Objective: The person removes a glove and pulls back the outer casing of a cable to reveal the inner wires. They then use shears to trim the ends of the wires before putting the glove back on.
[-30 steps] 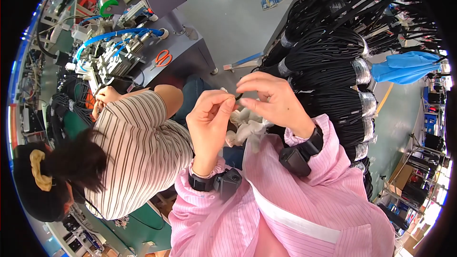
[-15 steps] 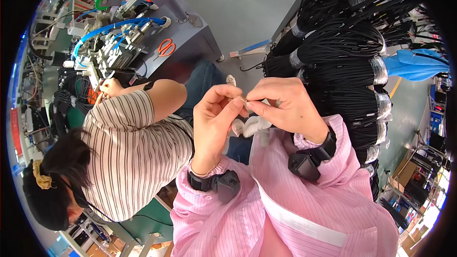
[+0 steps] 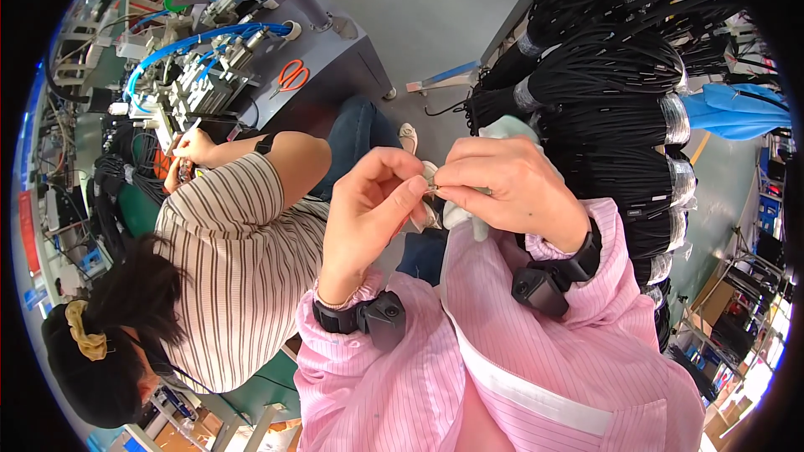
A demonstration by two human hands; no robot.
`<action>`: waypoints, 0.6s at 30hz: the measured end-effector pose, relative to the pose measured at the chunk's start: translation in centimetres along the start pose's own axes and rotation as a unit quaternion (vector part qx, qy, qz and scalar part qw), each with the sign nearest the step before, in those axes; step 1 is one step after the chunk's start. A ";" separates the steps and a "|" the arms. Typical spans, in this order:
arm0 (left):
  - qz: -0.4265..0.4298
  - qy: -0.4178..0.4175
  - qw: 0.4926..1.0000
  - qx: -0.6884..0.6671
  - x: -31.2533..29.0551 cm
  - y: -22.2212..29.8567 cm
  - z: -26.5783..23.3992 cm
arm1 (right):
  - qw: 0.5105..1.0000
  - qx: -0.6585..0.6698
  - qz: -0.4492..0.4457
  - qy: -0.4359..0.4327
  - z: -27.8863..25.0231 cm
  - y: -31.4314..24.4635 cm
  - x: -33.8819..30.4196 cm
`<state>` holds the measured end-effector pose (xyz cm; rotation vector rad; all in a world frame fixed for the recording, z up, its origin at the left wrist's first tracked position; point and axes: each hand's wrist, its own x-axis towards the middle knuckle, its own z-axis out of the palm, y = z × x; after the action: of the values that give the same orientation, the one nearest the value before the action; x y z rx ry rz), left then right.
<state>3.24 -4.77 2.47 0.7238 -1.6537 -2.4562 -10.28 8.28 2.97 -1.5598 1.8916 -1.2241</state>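
Note:
My left hand (image 3: 375, 201) and my right hand (image 3: 501, 177) meet in front of me, thumbs and fingers pinched together. Between the fingertips is a tiny pale piece (image 3: 432, 187), too small to name and mostly covered by the fingers. Some pale whitish cloth (image 3: 479, 228) shows below and behind my right hand; its shape is largely hidden. Each of my wrists wears a dark band with a small black box on it.
At left, a co-worker in a striped shirt (image 3: 239, 285) has hands at a bench machine with blue tubes (image 3: 209, 33). Orange-handled scissors (image 3: 293, 75) lie on the grey cabinet top (image 3: 322, 54). Bundled black cables (image 3: 599, 130) are heaped at right, beside a blue cloth (image 3: 733, 111).
My hands stay pinched together with only small finger shifts. The pale cloth behind my right hand shows differently. The co-worker has shifted slightly, and their leg and shoe show more.

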 end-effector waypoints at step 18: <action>0.063 0.133 0.982 -0.115 -1.0 -2.3 1.8 | 0.997 0.015 0.019 0.072 1.1 0.0 0.0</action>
<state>3.79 -1.95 1.26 0.8432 -1.2555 -2.2932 -9.45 7.86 2.40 -1.4487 1.9728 -1.3743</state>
